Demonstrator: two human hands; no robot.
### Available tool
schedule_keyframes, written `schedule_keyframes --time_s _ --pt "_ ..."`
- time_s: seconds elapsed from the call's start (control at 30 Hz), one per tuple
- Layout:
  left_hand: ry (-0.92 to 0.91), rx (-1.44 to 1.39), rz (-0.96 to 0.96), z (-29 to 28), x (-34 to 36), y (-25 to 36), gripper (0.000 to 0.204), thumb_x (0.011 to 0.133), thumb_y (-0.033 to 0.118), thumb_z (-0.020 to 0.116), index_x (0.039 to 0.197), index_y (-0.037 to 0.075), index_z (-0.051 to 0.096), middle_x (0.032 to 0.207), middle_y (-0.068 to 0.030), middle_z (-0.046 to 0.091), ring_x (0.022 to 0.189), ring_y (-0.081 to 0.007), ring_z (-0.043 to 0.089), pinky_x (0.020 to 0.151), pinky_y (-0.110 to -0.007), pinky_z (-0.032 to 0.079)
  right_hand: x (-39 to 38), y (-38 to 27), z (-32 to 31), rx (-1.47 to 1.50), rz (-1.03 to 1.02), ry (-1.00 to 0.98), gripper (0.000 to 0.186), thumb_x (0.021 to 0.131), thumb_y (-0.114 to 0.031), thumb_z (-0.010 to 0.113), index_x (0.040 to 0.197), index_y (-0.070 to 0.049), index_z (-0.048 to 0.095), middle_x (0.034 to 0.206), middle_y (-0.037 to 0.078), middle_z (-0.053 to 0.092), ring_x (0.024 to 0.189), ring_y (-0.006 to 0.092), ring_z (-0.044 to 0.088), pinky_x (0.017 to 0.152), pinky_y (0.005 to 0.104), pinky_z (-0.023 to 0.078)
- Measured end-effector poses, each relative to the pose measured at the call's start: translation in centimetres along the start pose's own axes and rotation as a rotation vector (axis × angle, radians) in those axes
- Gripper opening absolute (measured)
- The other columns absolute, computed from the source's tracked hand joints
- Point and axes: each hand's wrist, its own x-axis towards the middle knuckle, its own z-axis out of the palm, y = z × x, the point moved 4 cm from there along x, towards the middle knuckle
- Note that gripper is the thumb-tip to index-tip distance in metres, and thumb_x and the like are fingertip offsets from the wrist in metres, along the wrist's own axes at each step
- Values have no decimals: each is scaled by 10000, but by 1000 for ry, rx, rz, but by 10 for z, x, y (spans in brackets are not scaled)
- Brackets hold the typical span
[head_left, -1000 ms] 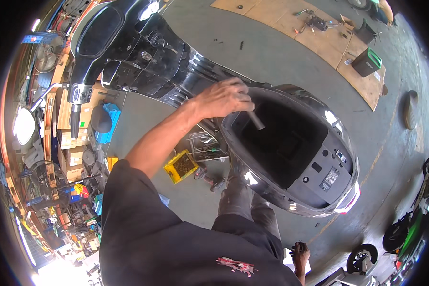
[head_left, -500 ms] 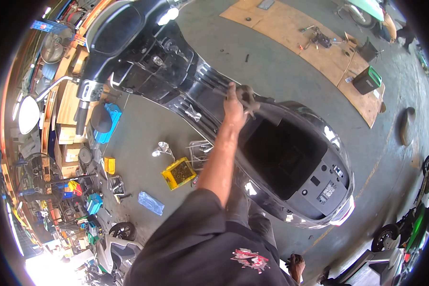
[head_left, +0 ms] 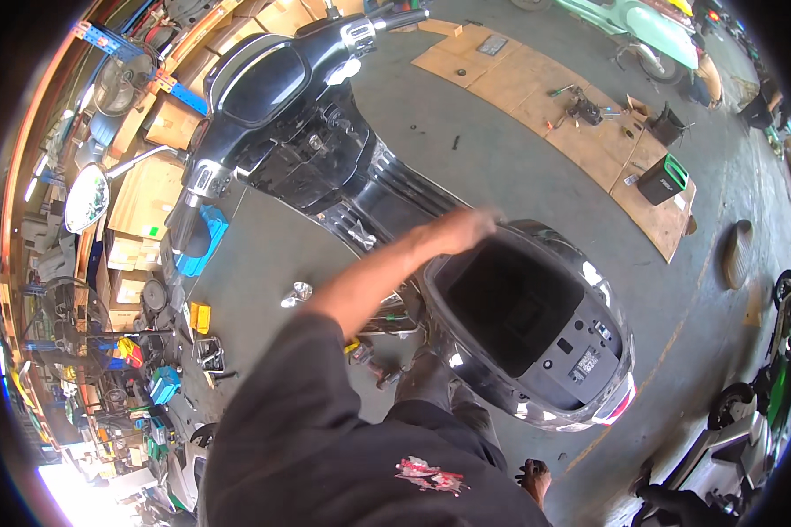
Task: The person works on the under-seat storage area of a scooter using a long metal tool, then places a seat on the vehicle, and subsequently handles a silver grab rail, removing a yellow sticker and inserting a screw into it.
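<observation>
A black scooter [head_left: 404,195] stands in front of me, its handlebar to the far left and its tail to the right. The seat is absent over the open dark storage compartment [head_left: 504,297]. My left hand [head_left: 462,231] reaches across to the compartment's front rim. It is smeared by motion, so its fingers and anything in them cannot be made out. My right hand [head_left: 536,482] hangs low by my right side, away from the scooter. Its fingers are curled around something dark that I cannot identify.
Tools and parts lie on a flattened cardboard sheet [head_left: 536,97] beyond the scooter, beside a black bin with green rim [head_left: 664,180]. Boxes and shelves [head_left: 136,206] line the left. A loose mirror [head_left: 297,294] lies on the floor. Other motorcycles [head_left: 721,448] stand lower right.
My left hand has swung right, from the footboard side to the compartment's front rim. The grey-brown object seen at it before no longer shows. The view has shifted, and my arm covers the yellow tray.
</observation>
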Motion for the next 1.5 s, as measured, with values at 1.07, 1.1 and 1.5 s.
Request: schedule_keyframes --time_s 1.07,1.1,1.5 --pt "-90 -1423 -324 -1 -1 -91 482 942 430 449 817 -2 623 648 -94 594 595 -186 585 475 -270 416 -67 -77 74 74 105 125 340 913 -299 582 1031 19 609 812 136 698 620 200 683 536 324 538" --pt "14 -1396 -404 -10 -1 -70 487 944 447 463 822 3 621 639 -92 589 600 -183 593 474 -276 431 -68 -79 79 90 125 128 344 909 -301 587 1030 20 610 814 137 698 620 199 683 537 323 537" --pt "-365 -121 52 5 44 4 423 975 340 452 1076 -62 539 944 -224 624 875 -362 602 778 -431 472 -68 -57 96 10 107 167 400 919 -333 566 1052 41 611 839 133 707 638 199 687 545 314 534"
